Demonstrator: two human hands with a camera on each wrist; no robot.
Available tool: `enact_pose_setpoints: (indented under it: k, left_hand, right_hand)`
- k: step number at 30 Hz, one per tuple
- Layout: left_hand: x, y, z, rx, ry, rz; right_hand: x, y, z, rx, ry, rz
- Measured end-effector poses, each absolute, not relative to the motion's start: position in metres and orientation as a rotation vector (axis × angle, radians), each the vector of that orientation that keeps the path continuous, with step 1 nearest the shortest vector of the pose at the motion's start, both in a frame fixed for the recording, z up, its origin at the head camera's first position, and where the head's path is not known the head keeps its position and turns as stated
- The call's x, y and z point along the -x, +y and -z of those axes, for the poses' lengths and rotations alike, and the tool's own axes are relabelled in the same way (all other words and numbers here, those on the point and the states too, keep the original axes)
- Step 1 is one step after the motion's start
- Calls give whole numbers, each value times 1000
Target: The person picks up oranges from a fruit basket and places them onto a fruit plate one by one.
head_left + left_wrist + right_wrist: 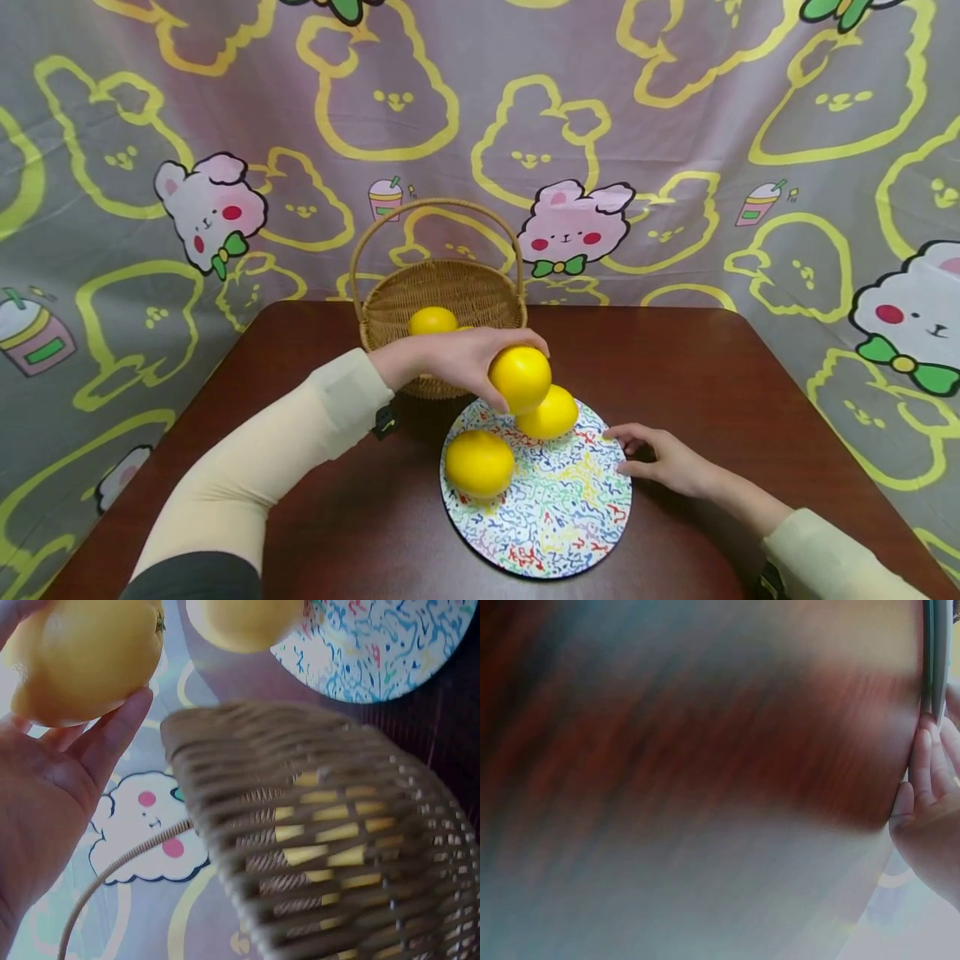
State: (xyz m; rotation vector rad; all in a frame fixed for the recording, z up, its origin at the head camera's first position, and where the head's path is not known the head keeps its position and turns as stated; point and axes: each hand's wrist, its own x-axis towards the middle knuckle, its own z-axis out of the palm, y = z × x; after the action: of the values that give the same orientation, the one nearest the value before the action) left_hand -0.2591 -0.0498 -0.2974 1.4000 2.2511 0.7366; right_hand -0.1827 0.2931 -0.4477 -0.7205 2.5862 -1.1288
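Observation:
My left hand grips a yellow lemon, thumb on one side and fingers round the other. In the left wrist view this lemon shows a small green stem end. It is over the far edge of a round board with a multicoloured squiggle pattern, overlapping a second lemon lying there. Another lemon lies on the board's left side. At the board's right rim, my right hand has its fingertips and thumb against the edge; in the right wrist view the fingers look fairly straight.
Behind my left hand stands a wicker basket with a tall hoop handle; a lemon shows inside, and more yellow appears through the weave in the left wrist view. Everything stands on a dark red-brown table, with a cartoon-printed cloth hanging behind.

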Motion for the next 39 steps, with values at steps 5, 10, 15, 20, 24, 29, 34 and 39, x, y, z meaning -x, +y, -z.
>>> enact_pose_setpoints:
  k: [5,10,15,20,24,29,34,39]
  left_hand:
    - [254,-42,302,-1433,2186,-707]
    - [249,-32,305,-1445,2124,-699]
    - [245,-22,311,-1485,2094,-694]
    - [243,-15,321,-1514,2056,-639]
    - [240,-9,330,-1534,2020,-578]
    - [235,-4,338,-1554,1996,-520]
    - [231,-1,344,-1516,1997,-469]
    - [228,0,349,-1474,2041,-398]
  right_hand:
    - [184,293,447,740,2603,1113]
    - [184,294,448,758,2612,1110]
    - [183,294,448,762,2610,1122]
    - [182,293,448,787,2604,1129]
    - [182,294,449,809,2606,1129]
    - [181,294,450,813,2604,1137]
    - [181,294,450,811,2601,1131]
    - [181,294,449,803,2602,1125]
